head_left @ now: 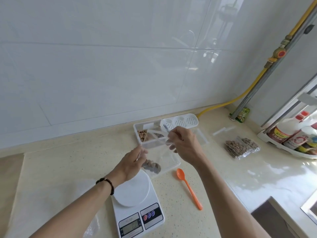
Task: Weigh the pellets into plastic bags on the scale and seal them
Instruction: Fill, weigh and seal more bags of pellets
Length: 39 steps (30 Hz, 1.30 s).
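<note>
Plastic bag [155,156] hanging above the scale [137,200], pinched at its top edge by left hand [133,163] and right hand [184,146]. Looking thin, floppy, slippery; pellets [151,166] sagging low, probably light. Best gripping near the top strip.

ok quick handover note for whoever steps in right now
Left hand and right hand: each pinches an end of the top of a clear bag, held above the scale; pellets sit in its bottom.
Pellet box is behind; orange spoon lies right of the scale.
Done: filled bags lie to the right.
Left: seal this bag, then weigh more.
</note>
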Each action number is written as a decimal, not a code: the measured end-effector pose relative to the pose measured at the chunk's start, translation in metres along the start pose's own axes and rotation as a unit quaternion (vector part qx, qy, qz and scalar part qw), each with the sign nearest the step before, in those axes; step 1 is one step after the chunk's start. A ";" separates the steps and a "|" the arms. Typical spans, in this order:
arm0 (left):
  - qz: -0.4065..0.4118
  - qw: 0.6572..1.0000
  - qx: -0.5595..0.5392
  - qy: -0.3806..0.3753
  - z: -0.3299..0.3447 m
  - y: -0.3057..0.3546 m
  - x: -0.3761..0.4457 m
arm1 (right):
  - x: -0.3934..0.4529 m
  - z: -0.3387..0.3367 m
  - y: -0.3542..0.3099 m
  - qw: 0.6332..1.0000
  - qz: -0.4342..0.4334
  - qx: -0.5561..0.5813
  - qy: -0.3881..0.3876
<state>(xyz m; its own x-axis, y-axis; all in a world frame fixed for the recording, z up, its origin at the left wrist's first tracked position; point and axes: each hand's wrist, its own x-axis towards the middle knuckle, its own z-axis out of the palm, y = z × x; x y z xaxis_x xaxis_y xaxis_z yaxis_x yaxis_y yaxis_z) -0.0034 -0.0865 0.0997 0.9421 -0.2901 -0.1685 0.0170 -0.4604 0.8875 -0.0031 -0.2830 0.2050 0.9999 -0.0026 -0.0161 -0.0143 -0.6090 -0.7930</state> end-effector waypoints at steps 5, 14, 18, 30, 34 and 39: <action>-0.021 0.997 0.066 0.017 -0.008 -0.026 0.004 | 0.001 0.006 0.025 0.993 0.061 0.100 -0.010; -0.065 0.989 0.127 0.044 -0.018 -0.061 0.002 | -0.019 0.065 0.116 0.968 0.234 0.078 -0.049; -0.069 0.982 0.167 0.058 -0.011 -0.081 0.001 | -0.023 0.088 0.138 0.962 0.264 0.053 -0.047; -0.016 0.919 0.381 0.096 0.000 -0.122 -0.060 | -0.043 0.107 0.121 0.978 0.077 -0.189 0.045; -0.012 0.900 0.430 0.072 0.001 -0.134 -0.083 | -0.052 0.118 0.106 0.953 -0.033 -0.302 0.005; -0.008 0.884 0.464 0.062 0.003 -0.143 -0.102 | -0.058 0.128 0.096 0.922 -0.109 -0.369 -0.039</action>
<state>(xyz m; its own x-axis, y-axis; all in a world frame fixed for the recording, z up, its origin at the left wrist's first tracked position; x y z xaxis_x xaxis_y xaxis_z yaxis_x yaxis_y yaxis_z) -0.1032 0.0066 -0.0114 0.9746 -0.2099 -0.0777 -0.1975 -0.9699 0.1425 -0.0632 -0.2396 0.0514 0.9744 0.2231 0.0282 0.2248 -0.9624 -0.1523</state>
